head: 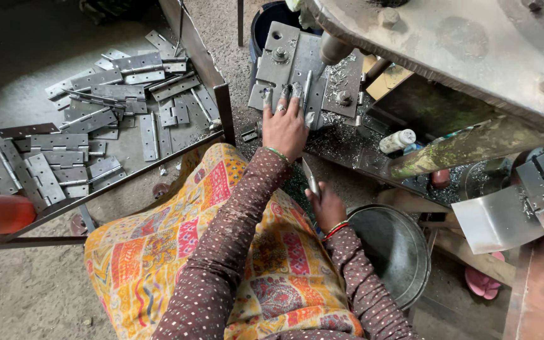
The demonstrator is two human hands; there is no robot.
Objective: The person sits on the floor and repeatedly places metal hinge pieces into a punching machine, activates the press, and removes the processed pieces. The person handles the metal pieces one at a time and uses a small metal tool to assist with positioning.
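My left hand (284, 126) reaches forward and lies flat, fingers spread, on a grey metal hinge (303, 88) lying on the drill press plate (278, 63), just under the drill spindle (334, 49). Metal shavings cover the plate around the hinge. My right hand (327, 204) is lower, near my lap, gripping a thin flat metal piece (310, 178) that sticks up from my fist. Both arms wear brown dotted sleeves with bangles at the wrists. A patterned yellow cloth (177, 245) covers my lap.
A low metal tray table (221, 104) at the left holds a heap of several grey hinges (114, 107). A round metal basin (391, 249) stands right of my right hand. A small white bottle (398, 140) lies by the machine base. The heavy machine frame (461, 44) overhangs the top right.
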